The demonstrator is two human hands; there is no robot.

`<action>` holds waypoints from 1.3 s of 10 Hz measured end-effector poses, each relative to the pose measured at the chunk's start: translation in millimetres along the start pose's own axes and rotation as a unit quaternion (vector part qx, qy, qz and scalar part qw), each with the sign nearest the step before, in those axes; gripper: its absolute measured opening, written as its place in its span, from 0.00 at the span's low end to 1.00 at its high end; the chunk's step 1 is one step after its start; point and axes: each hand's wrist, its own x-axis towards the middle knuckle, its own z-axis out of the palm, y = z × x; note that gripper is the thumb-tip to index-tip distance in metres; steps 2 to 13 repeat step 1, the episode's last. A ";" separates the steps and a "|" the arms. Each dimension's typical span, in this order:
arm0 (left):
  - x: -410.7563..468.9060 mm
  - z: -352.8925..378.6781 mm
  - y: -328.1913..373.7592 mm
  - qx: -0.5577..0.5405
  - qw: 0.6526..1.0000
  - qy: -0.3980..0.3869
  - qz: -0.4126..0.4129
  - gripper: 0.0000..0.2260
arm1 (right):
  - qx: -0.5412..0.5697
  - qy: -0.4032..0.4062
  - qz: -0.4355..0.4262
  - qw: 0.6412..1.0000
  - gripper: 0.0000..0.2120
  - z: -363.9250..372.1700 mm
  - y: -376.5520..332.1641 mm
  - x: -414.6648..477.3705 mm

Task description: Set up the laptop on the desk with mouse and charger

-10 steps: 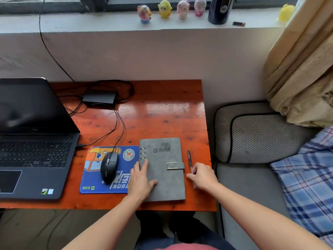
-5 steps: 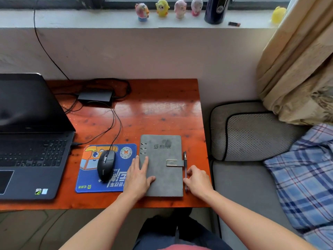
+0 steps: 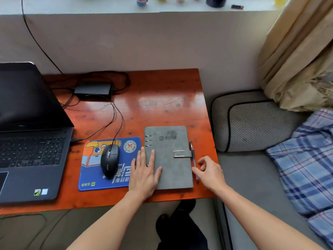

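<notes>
An open dark laptop (image 3: pixel 32 141) stands on the left of the orange wooden desk (image 3: pixel 162 98). Its black charger brick (image 3: pixel 92 88) lies behind, with cables running to the laptop's right side. A black wired mouse (image 3: pixel 109 159) sits on a blue printed mouse pad (image 3: pixel 90 177). My left hand (image 3: pixel 144 172) rests flat on the left edge of a closed grey notebook (image 3: pixel 171 159). My right hand (image 3: pixel 209 172) is beside a dark pen (image 3: pixel 192 154) lying along the notebook's right edge, fingers loosely curled, a fingertip at the pen.
A grey cushioned seat (image 3: pixel 252 123) and a blue plaid cloth (image 3: pixel 306 159) are to the right of the desk. A beige curtain (image 3: pixel 297 60) hangs above them. Small figurines (image 3: pixel 141 1) stand on the windowsill. My legs are under the desk's front edge.
The pen has slid left and now lies against the notebook's right edge. My right hand's fingers have lifted off it and opened a little. My left hand stayed on the notebook.
</notes>
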 end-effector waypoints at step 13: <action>1.3 7.1 -0.9 -0.021 0.999 0.043 0.003 0.30 | 0.025 0.028 -0.003 0.999 0.13 0.7 0.4 6.0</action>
